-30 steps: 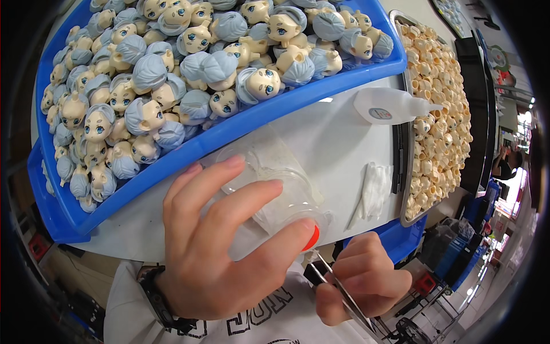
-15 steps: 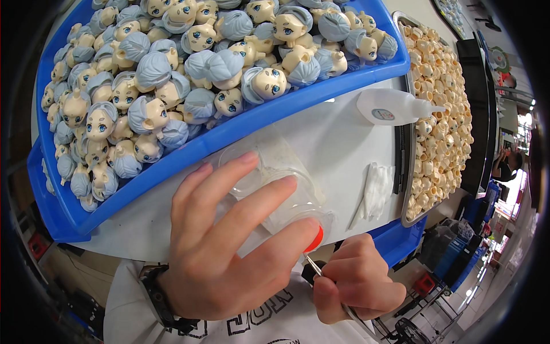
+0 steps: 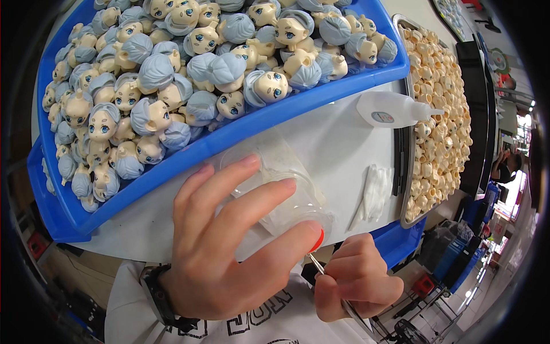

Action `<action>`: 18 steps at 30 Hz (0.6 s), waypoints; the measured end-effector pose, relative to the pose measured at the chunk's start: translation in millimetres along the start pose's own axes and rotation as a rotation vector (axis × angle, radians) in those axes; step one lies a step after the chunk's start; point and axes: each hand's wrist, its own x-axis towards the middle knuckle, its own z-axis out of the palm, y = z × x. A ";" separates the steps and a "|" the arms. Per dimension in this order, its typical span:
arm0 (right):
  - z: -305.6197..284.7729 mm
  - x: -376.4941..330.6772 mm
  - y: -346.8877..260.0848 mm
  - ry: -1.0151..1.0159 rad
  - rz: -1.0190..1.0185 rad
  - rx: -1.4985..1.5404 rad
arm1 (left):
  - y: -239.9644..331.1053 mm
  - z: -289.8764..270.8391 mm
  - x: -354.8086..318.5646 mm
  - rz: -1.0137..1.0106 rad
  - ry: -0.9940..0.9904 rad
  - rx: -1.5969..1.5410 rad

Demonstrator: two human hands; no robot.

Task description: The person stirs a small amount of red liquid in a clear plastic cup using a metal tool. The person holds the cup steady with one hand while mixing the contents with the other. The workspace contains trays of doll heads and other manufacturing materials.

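Note:
My left hand (image 3: 240,246), with a dark watch on its wrist, has its fingers spread. Its index fingertip presses on a small red round piece (image 3: 317,240), held off the table's near edge; the thumb is hidden beneath. In my closed right hand (image 3: 358,281) is a slim metal tool, seemingly tweezers (image 3: 315,263), with its tip at the red piece. Under and beyond my left fingers are clear plastic cups (image 3: 303,200) on the table; the hand covers part of them.
A blue crate (image 3: 252,124) piled with blue-haired doll heads (image 3: 154,71) fills the far left. On the right, a metal tray (image 3: 408,215) holds many beige hollow parts (image 3: 438,126). A white squeeze bottle (image 3: 389,109) and a crumpled white glove-like cloth (image 3: 375,192) lie nearby.
My left hand and the red piece have shifted very slightly right. The tool tip stays against the red piece, and my right hand has barely moved.

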 end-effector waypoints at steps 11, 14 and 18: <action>-5.2 4.4 -3.3 -0.080 0.050 0.031 | -1.0 -2.5 -0.8 0.010 -0.010 -0.014; -5.0 2.8 -2.9 -0.064 0.066 -0.001 | -2.1 1.0 0.9 0.022 -0.023 0.008; -3.6 0.4 -0.6 -0.041 0.052 0.004 | -0.9 0.9 0.7 0.022 -0.021 0.023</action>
